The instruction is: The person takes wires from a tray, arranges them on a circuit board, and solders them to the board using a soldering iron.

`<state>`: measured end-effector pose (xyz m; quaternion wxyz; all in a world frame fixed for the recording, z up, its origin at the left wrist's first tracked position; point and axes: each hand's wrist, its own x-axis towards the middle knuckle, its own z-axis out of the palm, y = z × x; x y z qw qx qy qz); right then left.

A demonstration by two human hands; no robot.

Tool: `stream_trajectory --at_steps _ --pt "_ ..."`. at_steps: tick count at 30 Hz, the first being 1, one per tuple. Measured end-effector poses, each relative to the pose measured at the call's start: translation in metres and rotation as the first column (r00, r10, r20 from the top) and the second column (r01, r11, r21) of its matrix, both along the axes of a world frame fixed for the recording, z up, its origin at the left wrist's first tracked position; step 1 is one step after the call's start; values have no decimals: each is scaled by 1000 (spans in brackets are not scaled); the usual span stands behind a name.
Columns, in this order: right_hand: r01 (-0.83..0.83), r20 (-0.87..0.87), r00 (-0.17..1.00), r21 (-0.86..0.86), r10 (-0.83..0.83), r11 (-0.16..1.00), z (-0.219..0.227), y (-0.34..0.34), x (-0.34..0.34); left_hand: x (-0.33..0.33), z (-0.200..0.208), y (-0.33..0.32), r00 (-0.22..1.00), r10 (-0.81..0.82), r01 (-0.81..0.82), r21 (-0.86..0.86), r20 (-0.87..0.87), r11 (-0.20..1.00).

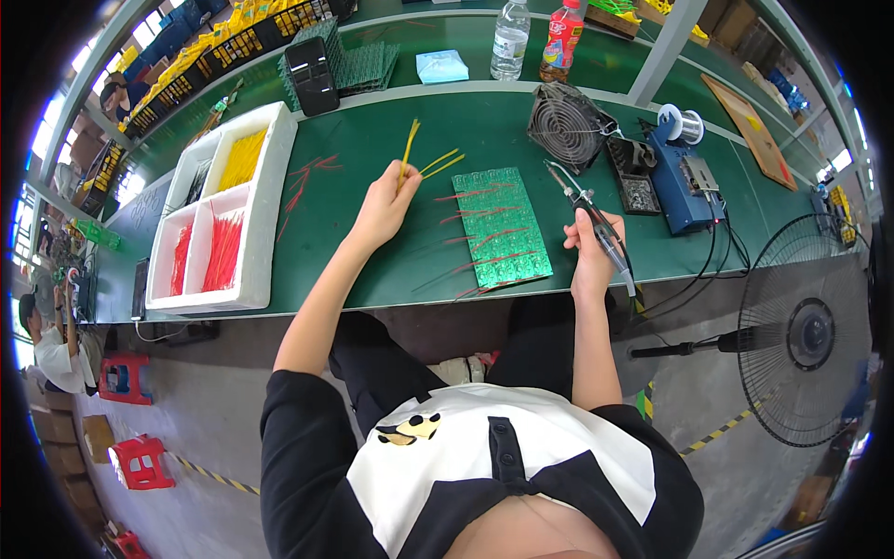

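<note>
My left hand [384, 207] is closed around several thin yellow wires [411, 142], which fan out above the fingers over the green mat. In my right hand [596, 250] is a soldering iron [607, 238], its tip end pointing up and to the left. Between the two hands lies a green circuit board panel [500, 226], near the table's front edge. Red wires [494, 238] stick out from its left side in rows. Neither hand touches the panel.
At the left stands a white foam box [279, 200] with yellow and red wires in compartments. Loose red wires [300, 186] lie beside it. Behind my right hand are a small black fan [564, 129], a blue solder station [683, 182] and a solder spool [684, 125]. Bottles [509, 42] stand at the back.
</note>
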<state>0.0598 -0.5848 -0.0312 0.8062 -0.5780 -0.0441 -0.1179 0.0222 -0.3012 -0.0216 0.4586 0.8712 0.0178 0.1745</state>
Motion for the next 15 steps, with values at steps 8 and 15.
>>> stream_trajectory --at_steps 8,15 --pt "57 97 994 -93 -48 994 1 19 8 -4 -2 0 999 29 -26 -86 28 996" --pt "-12 88 996 -110 22 994 4 29 12 5 -6 1 997 10 -19 111 80 994"
